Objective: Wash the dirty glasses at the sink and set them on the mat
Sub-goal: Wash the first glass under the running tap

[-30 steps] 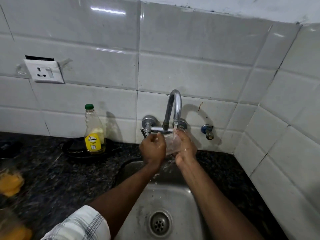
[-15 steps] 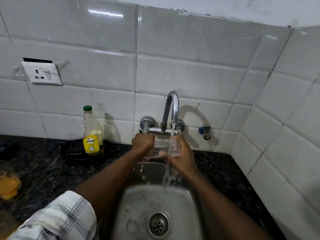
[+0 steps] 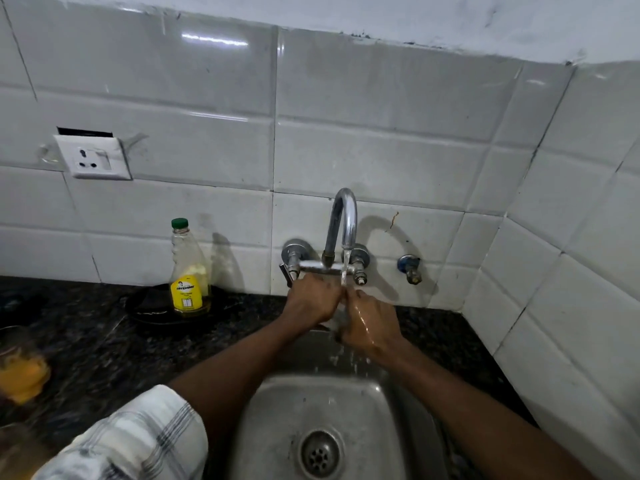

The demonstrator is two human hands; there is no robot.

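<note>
Under the running tap (image 3: 343,223) I hold a clear glass (image 3: 341,315) over the steel sink (image 3: 277,410). It is almost hidden between my hands. My left hand (image 3: 311,301) grips it from the left with curled fingers. My right hand (image 3: 372,327), wet and shiny, wraps round it from the right. The water stream (image 3: 344,273) falls where the two hands meet and splashes into the basin. A blurred glass with yellow-orange residue (image 3: 20,368) stands on the dark counter at the far left edge.
A dish-soap bottle (image 3: 188,271) with a green cap stands on a black plate (image 3: 152,310) left of the tap. The drain (image 3: 320,453) lies at the basin's bottom. A small valve (image 3: 410,268) sticks out of the tiled wall; a wall socket (image 3: 93,157) sits upper left.
My hands have closed together round the glass, so it shows far less than before. The camera has tilted up, so hands and sink sit lower in view.
</note>
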